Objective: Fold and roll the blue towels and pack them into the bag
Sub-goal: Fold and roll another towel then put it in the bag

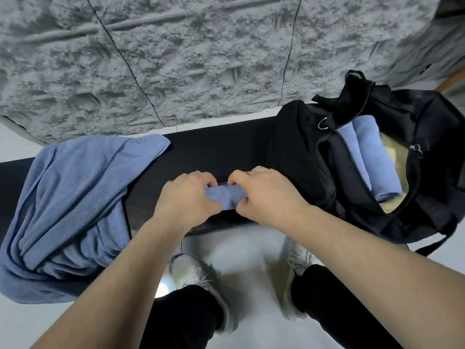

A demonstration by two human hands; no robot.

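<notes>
Between both hands' grip [227,195], a rolled blue towel [224,199]

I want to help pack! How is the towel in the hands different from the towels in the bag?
The towel in the hands lies on the bench, gripped by the left hand and right hand; the towels in the bag lie inside the open black bag, untouched. The first looks still mid-roll; those two are finished rolls, side by side. All are blue.
</notes>
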